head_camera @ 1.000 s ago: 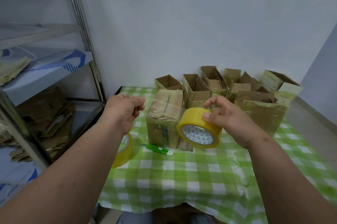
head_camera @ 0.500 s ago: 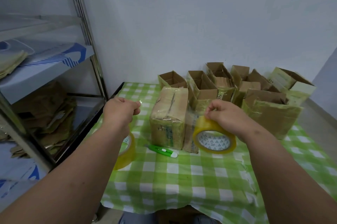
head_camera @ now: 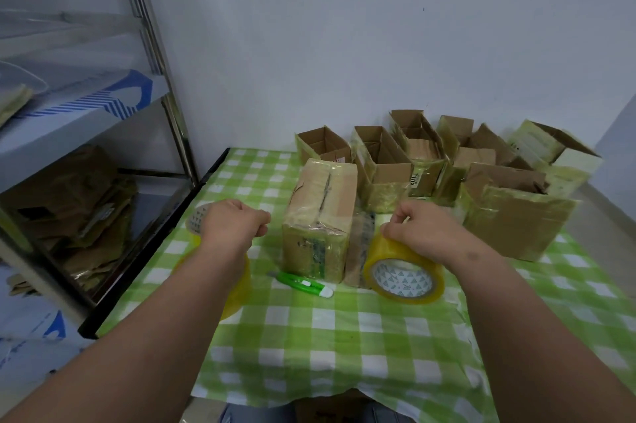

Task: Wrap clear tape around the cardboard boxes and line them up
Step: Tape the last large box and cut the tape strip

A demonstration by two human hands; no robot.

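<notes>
Shelving, steel-framed rack [head_camera: 161, 85], far L of L hand; flattened brown cardboard scraps [head_camera: 75, 209] on lower tier.
L hand [head_camera: 232, 226]: fingers curled, pinching something too thin to make out, prob. tape end; cannot tell for sure.
Spare yellow-tinted clear tape roll [head_camera: 237, 288], under L wrist, on green-and-white checked tablecloth [head_camera: 344, 336].
Green plastic box cutter [head_camera: 304, 284], lying flat on cloth between the hands, just in front of box.
Closed brown cardboard box w/ clear tape wrap [head_camera: 320, 216], upright, between both hands, nearer R.
R hand [head_camera: 425, 230]: grasps top of yellow-tinted clear tape roll w/ white triangle-print core [head_camera: 404, 273]; roll stands on edge on cloth, just beside box's R side.
Row of open-topped taped cardboard boxes [head_camera: 430, 161], beyond R hand, along white wall [head_camera: 344, 26].
Larger taped brown cardboard box [head_camera: 516, 216], R of R hand.
</notes>
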